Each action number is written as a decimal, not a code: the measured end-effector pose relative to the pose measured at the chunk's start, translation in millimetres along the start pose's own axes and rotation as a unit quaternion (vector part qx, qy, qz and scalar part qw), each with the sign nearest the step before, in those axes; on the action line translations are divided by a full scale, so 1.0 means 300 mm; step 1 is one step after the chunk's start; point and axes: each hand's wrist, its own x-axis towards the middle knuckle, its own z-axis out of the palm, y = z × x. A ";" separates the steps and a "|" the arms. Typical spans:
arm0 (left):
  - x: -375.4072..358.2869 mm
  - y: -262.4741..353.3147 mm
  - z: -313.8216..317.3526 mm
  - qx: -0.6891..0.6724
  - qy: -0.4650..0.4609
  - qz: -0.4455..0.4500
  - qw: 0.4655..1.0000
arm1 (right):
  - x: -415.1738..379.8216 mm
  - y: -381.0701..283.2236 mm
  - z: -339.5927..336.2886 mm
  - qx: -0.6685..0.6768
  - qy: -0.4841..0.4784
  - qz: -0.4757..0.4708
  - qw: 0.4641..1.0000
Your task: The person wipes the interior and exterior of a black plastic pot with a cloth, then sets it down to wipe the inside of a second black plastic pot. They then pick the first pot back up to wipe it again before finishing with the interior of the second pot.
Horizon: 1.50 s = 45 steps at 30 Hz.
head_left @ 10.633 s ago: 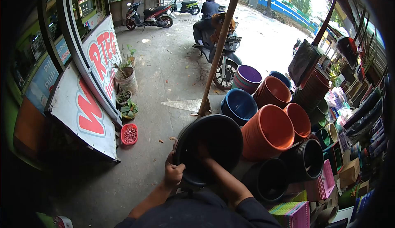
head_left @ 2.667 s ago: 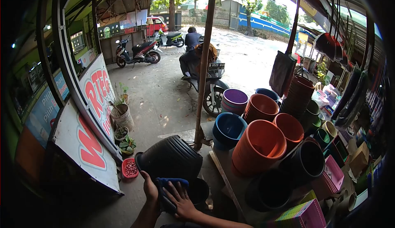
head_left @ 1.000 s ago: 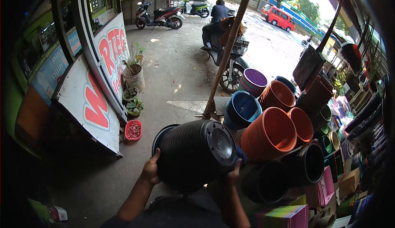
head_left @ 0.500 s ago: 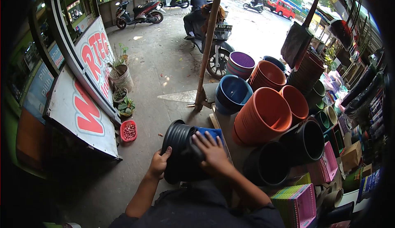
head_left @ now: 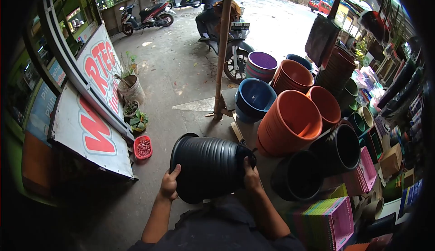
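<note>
A black ribbed plastic pot [head_left: 206, 165] lies on its side in front of my body, its wide rim to the left. My left hand [head_left: 170, 183] grips the rim end, thumb over the outer wall. My right hand [head_left: 251, 176] is closed on the narrower base end, thumb up. Something dark, perhaps a cloth, bunches beside the right thumb; its shape is hard to make out. Close by on the right stand another black pot [head_left: 297, 176] and a stack of orange pots [head_left: 278, 131].
Blue pots [head_left: 253, 99] and pink baskets [head_left: 342, 224] stand on the right. A wooden pole [head_left: 223, 52] rises ahead. On the left are a white signboard [head_left: 81, 124] and a red basin of shallots [head_left: 142, 147]. A person sits on a parked motorbike [head_left: 233, 47] beyond.
My right hand has gone from lying spread on the pot's side to gripping its base end. The pot has turned more sideways, and the blue item behind it is out of sight.
</note>
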 end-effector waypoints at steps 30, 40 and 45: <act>0.073 -0.197 0.467 0.653 -0.519 0.295 0.467 | -0.297 0.004 -0.388 -0.019 0.387 -0.299 0.872; 0.139 -0.278 0.816 0.602 -0.665 0.334 0.289 | -0.576 -0.167 -0.581 -0.039 0.516 -0.335 0.787; 0.240 -0.402 1.009 0.578 -0.707 0.355 0.202 | -0.557 -0.107 -0.732 0.027 0.581 -0.318 0.749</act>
